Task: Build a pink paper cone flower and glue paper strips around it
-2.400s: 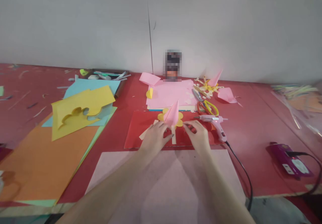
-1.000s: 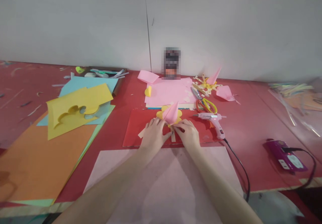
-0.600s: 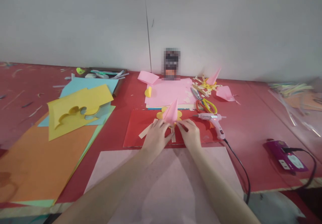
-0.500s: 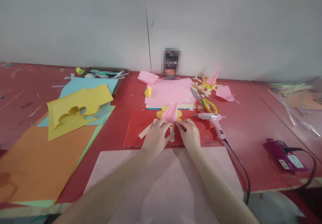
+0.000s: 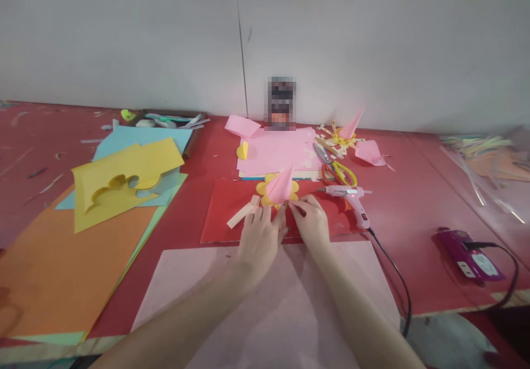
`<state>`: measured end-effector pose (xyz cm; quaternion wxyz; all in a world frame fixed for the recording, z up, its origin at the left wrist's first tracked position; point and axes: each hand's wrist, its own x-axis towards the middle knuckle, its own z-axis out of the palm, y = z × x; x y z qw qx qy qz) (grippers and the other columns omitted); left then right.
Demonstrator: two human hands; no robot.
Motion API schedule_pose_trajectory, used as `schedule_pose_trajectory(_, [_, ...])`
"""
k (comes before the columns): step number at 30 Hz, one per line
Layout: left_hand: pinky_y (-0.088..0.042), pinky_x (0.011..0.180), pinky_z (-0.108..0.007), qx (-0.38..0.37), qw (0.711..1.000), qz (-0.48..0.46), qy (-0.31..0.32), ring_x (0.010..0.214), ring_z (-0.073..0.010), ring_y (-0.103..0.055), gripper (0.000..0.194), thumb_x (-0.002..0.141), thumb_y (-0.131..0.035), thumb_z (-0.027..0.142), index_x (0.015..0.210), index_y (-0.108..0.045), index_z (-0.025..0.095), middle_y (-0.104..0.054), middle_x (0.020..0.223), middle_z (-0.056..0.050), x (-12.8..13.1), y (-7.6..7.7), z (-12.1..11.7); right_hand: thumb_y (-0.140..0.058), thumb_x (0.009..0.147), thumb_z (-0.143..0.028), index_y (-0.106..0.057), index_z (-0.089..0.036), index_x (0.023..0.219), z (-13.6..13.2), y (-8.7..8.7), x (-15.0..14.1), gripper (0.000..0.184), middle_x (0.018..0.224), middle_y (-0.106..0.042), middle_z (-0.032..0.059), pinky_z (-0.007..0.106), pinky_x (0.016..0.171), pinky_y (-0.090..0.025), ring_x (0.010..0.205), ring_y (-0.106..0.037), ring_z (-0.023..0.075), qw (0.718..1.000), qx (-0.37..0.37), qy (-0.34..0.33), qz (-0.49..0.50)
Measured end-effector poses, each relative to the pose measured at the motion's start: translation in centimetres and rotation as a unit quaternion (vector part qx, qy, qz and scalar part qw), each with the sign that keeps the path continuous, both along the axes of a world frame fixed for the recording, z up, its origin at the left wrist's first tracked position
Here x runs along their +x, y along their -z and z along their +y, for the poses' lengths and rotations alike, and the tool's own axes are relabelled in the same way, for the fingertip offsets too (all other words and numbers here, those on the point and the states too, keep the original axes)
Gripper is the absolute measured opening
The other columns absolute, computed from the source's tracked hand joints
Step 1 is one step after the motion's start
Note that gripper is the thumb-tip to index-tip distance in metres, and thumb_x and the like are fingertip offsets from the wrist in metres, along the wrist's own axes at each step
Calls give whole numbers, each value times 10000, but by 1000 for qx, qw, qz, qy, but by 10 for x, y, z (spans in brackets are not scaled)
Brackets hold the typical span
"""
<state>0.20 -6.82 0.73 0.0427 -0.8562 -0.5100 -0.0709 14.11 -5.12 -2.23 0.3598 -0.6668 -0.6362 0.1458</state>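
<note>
A pink paper cone [image 5: 281, 186] stands on a yellow paper flower [image 5: 261, 188], which lies on a red board [image 5: 223, 198]. At the flower's near edge, my left hand [image 5: 260, 239] has its fingers bent and closed, thumb close to the forefinger. My right hand [image 5: 312, 222] pinches just right of it, fingertips almost meeting the left ones below the cone. Whatever lies between the fingertips is too small or hidden. Pale paper strips [image 5: 242, 212] lie on the board left of my left hand.
On the right rest a pink glue gun [image 5: 350, 195] with its cord, scissors [image 5: 342, 173] and a purple power socket [image 5: 470, 256]. Pink sheets [image 5: 273, 151] lie behind the board. Yellow cut-out paper [image 5: 124, 170] and orange paper [image 5: 78, 269] cover the left. Another pink cone [image 5: 351, 126] stands at the back.
My left hand has drawn back slightly from the flower's left side, its fingers more bent. The pale strip between my hands is now hidden. My right hand has hardly moved.
</note>
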Motion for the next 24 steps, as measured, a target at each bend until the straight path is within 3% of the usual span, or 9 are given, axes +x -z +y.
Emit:
schedule_pose_trajectory(12, [-424,705,-385,-4,999,40,-7,920,-286,-528,401,884,-381,264,1260,-464,154,-569,878,-132,3,1,-2,-483,840,-285,-689,-247,912,-3,2,-2,221,844,-574,28,258,668,-421,810,-539,160,998,2,-1,-56])
schedule_pose_trajectory(24, [-416,714,-381,-6,1000,20,-9,903,-275,-527,395,880,-385,272,1247,-470,153,-568,874,-120,1,3,-1,-476,843,-286,-688,-252,910,-3,1,-2,224,841,-567,21,255,668,-422,800,-538,151,999,1,0,-52])
